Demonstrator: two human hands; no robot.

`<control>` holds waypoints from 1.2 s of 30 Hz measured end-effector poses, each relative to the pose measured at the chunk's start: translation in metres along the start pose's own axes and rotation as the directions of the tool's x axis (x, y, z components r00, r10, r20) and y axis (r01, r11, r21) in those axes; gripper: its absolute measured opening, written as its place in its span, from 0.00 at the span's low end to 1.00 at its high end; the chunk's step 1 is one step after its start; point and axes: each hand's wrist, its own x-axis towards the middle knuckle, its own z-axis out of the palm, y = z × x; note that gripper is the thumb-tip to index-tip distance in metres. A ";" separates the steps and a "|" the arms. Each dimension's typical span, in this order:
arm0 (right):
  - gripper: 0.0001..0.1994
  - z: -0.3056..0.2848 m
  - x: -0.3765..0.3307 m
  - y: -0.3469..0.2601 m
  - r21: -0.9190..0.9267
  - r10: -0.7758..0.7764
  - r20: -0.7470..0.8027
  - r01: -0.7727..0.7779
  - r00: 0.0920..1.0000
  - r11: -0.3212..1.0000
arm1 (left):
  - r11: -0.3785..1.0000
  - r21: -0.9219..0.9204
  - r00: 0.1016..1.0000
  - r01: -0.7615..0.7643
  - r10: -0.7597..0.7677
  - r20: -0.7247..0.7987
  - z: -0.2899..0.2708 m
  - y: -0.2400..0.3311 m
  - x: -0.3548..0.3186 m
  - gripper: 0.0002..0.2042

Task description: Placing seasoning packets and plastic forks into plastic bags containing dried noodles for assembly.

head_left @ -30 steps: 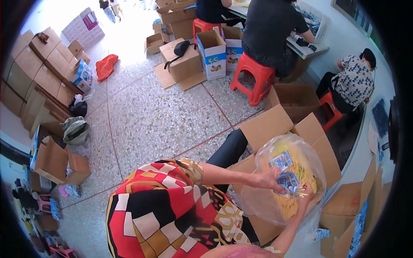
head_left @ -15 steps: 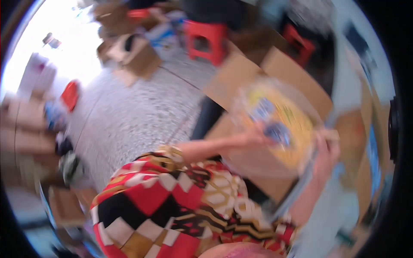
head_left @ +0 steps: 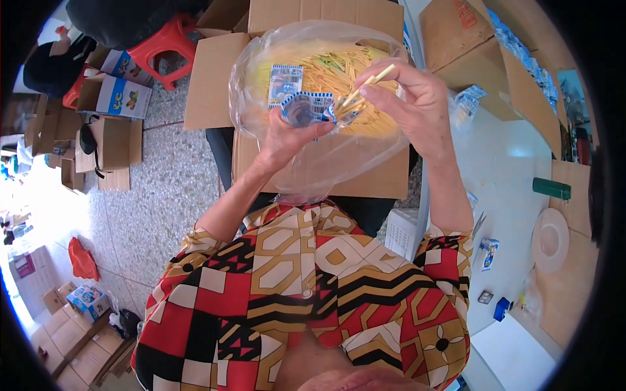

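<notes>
In front of me a cardboard box (head_left: 212, 81) stands with its flaps spread. A clear plastic bag (head_left: 242, 98) lines it, full of loose thin yellow sticks (head_left: 326, 68). My left hand (head_left: 283, 140) grips a small blue-and-white plastic packet (head_left: 306, 109) over the bag's near part. Another packet (head_left: 285, 79) of the same kind lies flat on the sticks just beyond. My right hand (head_left: 420, 107) pinches a few yellow sticks (head_left: 385, 73) between thumb and fingers. Their lower ends are at the right end of the held packet; whether they are inside it I cannot tell.
Right of the box runs a pale table (head_left: 508, 169) with a green stapler-like object (head_left: 551, 188), a small blue-and-white packet (head_left: 488, 254) and a large open carton (head_left: 463, 39). A red stool (head_left: 166, 49) and cartons (head_left: 107, 143) stand on the speckled floor at left.
My view has swung, bringing the box nearer the middle. My right hand has left the box's right side and now holds sticks over the bag. My left hand still has a packet.
</notes>
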 end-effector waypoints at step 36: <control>0.06 -0.136 -0.089 0.061 -0.022 -0.094 -0.437 0.093 0.895 0.995 | 0.968 -0.248 0.994 0.048 -0.021 0.111 0.098 -0.014 0.039 0.16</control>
